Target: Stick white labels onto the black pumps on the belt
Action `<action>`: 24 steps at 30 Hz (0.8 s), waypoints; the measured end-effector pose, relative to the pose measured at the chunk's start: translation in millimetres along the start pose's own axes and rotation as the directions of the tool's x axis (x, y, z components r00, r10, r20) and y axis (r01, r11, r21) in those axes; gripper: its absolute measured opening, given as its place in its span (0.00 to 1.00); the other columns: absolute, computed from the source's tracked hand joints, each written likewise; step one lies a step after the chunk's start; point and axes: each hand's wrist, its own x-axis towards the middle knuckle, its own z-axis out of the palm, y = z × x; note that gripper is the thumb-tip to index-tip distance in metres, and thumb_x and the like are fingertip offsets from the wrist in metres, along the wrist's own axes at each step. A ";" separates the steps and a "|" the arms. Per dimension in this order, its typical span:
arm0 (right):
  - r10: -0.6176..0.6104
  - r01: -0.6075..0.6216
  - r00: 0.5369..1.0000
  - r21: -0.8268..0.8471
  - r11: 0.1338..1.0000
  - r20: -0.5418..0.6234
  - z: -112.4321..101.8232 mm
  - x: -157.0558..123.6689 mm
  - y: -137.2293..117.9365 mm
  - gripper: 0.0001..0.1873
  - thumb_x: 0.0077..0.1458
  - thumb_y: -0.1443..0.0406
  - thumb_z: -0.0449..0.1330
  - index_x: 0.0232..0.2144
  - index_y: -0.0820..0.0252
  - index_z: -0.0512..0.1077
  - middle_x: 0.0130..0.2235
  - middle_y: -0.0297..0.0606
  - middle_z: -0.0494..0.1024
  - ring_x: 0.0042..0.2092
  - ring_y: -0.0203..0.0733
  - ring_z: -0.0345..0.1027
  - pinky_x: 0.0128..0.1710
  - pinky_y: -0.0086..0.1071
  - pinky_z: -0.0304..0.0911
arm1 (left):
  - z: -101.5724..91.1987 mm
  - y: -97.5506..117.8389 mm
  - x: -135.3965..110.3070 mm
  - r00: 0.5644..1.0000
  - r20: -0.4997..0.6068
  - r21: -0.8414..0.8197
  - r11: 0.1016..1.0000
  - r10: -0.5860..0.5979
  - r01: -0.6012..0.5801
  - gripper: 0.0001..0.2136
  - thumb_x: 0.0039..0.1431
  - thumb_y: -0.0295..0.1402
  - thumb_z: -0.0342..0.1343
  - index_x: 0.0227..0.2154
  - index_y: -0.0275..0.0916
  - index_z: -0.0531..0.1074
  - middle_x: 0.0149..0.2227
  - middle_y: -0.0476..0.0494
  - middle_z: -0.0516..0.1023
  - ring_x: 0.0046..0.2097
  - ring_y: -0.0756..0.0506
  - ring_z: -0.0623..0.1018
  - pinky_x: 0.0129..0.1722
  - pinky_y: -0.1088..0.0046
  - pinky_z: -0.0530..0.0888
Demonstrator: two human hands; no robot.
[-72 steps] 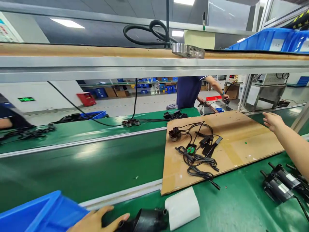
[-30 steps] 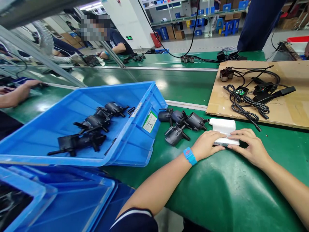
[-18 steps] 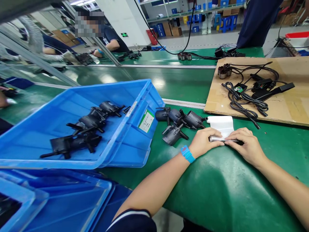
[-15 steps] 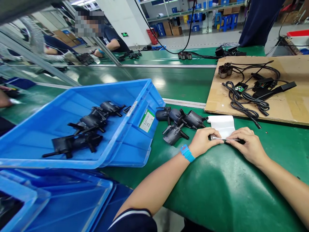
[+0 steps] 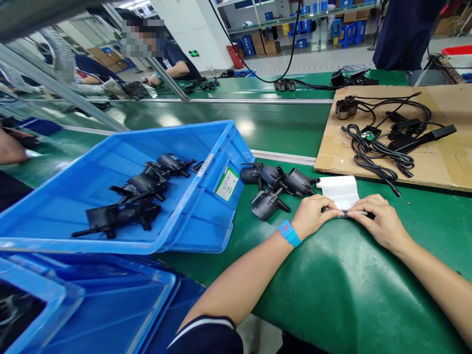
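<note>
Side by side over the green table, my left hand [image 5: 314, 212] and my right hand [image 5: 381, 221] are both closed, thumbs towards each other. Between them they pinch the near edge of a white sheet-like piece [image 5: 338, 191], which looks folded or rolled there. Its far end stretches past my fingers towards the cardboard. Whether it is paper, film or part of a housing I cannot make out. A small black tip shows at its far left corner. Left of my left hand lie several black plastic housings with stubby arms [image 5: 266, 204], close together. A blue band [image 5: 290, 233] circles my left wrist.
A tilted blue bin [image 5: 199, 223] holds more black housings [image 5: 140, 187]; other blue bins [image 5: 121, 305] stand below it. At the right, a cardboard sheet [image 5: 438, 162] carries black cables [image 5: 376, 157] and a small circuit board [image 5: 369, 133]. A person [image 5: 173, 59] works across the line.
The near edge of the white piece looks more folded or rolled between my fingertips, and a dark bit shows there. Both hands stay in nearly the same place. The view has shifted slightly.
</note>
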 end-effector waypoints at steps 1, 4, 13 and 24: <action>0.000 0.000 1.000 0.001 1.000 -0.001 0.0 0.1 0.0 0.14 0.67 0.50 0.59 0.36 0.47 0.81 0.39 0.36 0.82 0.45 0.51 0.70 0.48 0.49 0.62 | -0.6 -0.6 0.1 1.000 0.006 0.001 1.000 0.005 -0.005 0.10 0.58 0.41 0.67 0.32 0.38 0.81 0.36 0.44 0.85 0.42 0.45 0.82 0.46 0.71 0.76; 0.007 -0.007 1.000 0.001 1.000 -0.023 0.5 -0.1 1.3 0.15 0.66 0.50 0.59 0.36 0.48 0.81 0.40 0.37 0.82 0.45 0.51 0.70 0.48 0.49 0.63 | -2.6 -2.9 0.5 0.999 0.034 0.009 1.000 0.023 -0.023 0.12 0.52 0.39 0.72 0.33 0.38 0.80 0.37 0.45 0.85 0.43 0.44 0.82 0.47 0.71 0.76; -0.027 0.028 0.995 0.002 1.000 -0.099 1.9 -5.1 4.9 0.12 0.63 0.51 0.64 0.42 0.48 0.79 0.42 0.37 0.81 0.46 0.52 0.71 0.48 0.48 0.64 | -5.1 -3.7 -1.2 0.993 0.097 0.112 0.990 0.074 -0.085 0.15 0.54 0.42 0.70 0.40 0.39 0.80 0.43 0.42 0.83 0.49 0.42 0.82 0.52 0.68 0.75; -0.118 0.125 0.968 0.017 0.992 -0.223 -7.6 -12.1 -16.8 0.04 0.65 0.60 0.62 0.40 0.48 0.78 0.42 0.38 0.79 0.47 0.49 0.70 0.50 0.47 0.61 | -6.7 0.0 -1.7 0.987 0.095 0.229 0.962 0.131 -0.150 0.16 0.56 0.43 0.68 0.40 0.37 0.78 0.41 0.43 0.83 0.45 0.43 0.81 0.47 0.70 0.74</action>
